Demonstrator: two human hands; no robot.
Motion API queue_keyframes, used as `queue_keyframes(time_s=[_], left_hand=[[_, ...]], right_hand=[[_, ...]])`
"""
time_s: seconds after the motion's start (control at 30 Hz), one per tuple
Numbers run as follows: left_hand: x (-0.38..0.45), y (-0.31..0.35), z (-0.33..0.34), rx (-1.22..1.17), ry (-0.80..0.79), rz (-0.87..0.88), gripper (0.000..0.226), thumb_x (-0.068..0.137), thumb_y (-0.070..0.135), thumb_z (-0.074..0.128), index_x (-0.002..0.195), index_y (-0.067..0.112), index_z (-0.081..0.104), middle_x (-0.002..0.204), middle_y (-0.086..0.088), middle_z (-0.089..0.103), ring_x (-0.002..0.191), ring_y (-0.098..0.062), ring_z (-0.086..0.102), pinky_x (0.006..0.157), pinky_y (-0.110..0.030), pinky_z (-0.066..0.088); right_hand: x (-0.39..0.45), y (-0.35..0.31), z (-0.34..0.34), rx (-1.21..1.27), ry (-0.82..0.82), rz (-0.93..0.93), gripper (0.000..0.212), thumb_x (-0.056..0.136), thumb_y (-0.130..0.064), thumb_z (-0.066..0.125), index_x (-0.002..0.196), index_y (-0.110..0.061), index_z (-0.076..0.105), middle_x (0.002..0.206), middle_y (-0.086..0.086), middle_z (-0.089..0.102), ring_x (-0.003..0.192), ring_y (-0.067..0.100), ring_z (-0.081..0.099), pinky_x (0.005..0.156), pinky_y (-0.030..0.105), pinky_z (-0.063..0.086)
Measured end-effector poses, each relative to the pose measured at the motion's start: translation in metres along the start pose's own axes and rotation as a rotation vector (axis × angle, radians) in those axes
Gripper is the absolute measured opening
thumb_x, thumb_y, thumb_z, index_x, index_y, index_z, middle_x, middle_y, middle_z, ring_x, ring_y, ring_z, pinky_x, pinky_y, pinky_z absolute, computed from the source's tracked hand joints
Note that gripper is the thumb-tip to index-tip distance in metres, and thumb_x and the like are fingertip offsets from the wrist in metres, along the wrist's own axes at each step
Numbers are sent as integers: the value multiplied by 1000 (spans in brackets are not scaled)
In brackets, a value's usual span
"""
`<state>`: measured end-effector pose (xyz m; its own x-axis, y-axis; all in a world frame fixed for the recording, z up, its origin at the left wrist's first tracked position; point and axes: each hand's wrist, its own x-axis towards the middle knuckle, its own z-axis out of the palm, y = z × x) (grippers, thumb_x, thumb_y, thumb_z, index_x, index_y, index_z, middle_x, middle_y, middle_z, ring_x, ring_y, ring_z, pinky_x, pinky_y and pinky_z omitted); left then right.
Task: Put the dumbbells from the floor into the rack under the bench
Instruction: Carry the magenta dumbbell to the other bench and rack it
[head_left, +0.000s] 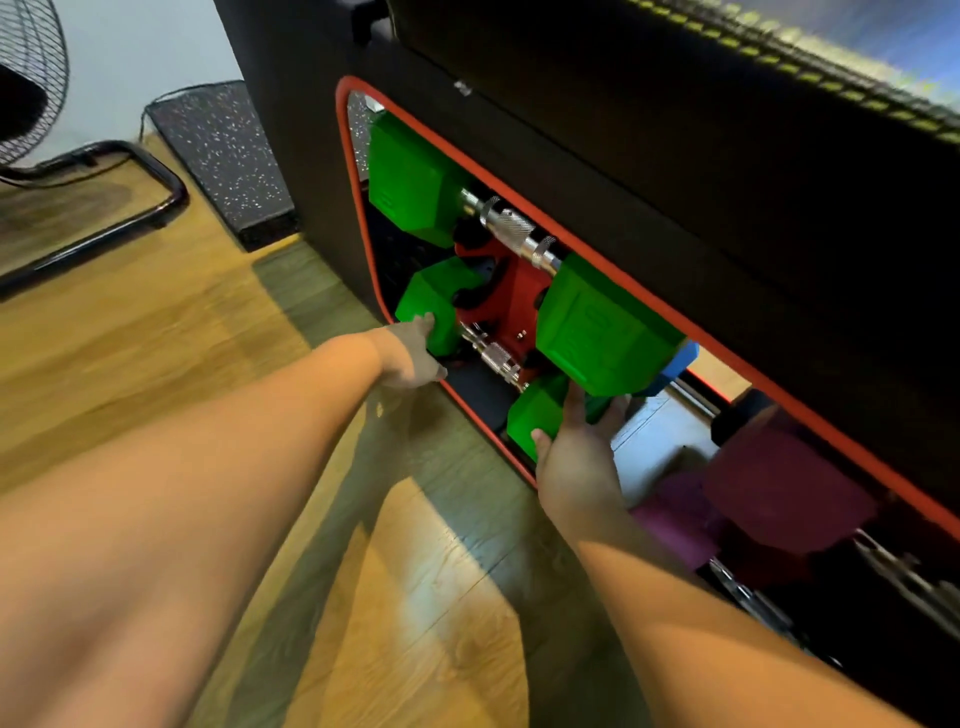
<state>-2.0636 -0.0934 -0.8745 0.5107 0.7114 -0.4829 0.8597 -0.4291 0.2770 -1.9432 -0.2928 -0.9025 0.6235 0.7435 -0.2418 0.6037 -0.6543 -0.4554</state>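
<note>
My right hand (576, 457) cups one green head of the lower dumbbell (535, 415), fingers spread against it. My left hand (415, 353) grips the far head. It sits low in the rack (506, 306). I judge it heavy, rigid; the knurled bar grips best.

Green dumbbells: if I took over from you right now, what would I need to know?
Left hand: fingers on the far head of the lower green dumbbell, at the rack opening.
Right hand: against its near head, fingers reaching under the upper green dumbbell.
Done: the upper green one sits on the red cradle; purple dumbbells and a blue one are inside further right.
Left: seat the lower green one fully. No dumbbell shows on the visible floor.
</note>
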Motion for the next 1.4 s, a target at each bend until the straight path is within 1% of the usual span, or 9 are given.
queue_keyframes(time_s=[0.17,0.33,0.57,0.73,0.87,1.07,1.2,1.33,1.4], left_hand=[[-51,42,10,-23,99,228,44,93,26,58,135,13,53,132,-10,60,121,-29,56,98,-29,43],[-115,97,46,-112,79,431,8,88,18,62,90,23,67,92,3,69,83,-16,63,72,-22,43],[-183,178,85,-431,291,578,54,75,41,78,112,15,51,103,6,48,88,-8,44,75,-21,36],[-191,204,87,-424,513,537,105,56,66,72,131,8,28,131,-18,41,122,-24,35,103,-26,27],[-184,227,86,-326,501,609,120,50,56,86,144,4,32,142,-20,33,129,-38,39,110,-40,33],[-180,236,96,-158,629,604,97,51,41,84,129,-2,49,128,-33,44,100,-48,50,86,-49,47],[-175,235,94,-191,639,687,98,55,42,83,134,-2,45,131,-31,41,103,-46,48,89,-49,44],[-169,226,97,-327,570,711,101,61,49,82,138,0,39,135,-22,40,118,-39,44,102,-43,38],[-164,209,100,-610,471,707,107,64,52,83,143,3,29,139,-11,39,128,-24,42,110,-37,35]], right_hand=[[-13,-3,-32,-162,-242,-39,87,95,-15,55,156,-16,-7,158,28,-18,140,43,37,109,43,40],[-107,16,-83,-278,-370,-325,52,99,-35,49,145,-13,38,154,12,34,141,30,35,114,38,32],[-203,111,-150,-440,63,-423,24,91,-31,55,105,-14,64,132,8,55,123,35,53,90,46,52],[-254,159,-174,-581,526,-171,47,84,-44,61,124,-20,59,135,17,50,114,42,42,87,54,35],[-242,164,-173,-541,476,245,78,75,-58,70,134,-16,42,119,28,53,102,50,51,80,57,46],[-220,155,-179,-388,352,345,53,90,-52,58,111,-2,55,88,16,62,84,35,60,72,38,46],[-223,153,-168,-276,401,342,46,92,-45,58,106,-2,54,79,11,56,77,35,61,66,36,43],[-228,156,-170,-171,351,348,49,86,-48,66,106,-5,52,94,18,61,90,35,52,76,39,41],[-244,160,-159,-84,546,287,65,81,-56,67,116,-5,47,116,24,55,104,37,50,87,47,45]])
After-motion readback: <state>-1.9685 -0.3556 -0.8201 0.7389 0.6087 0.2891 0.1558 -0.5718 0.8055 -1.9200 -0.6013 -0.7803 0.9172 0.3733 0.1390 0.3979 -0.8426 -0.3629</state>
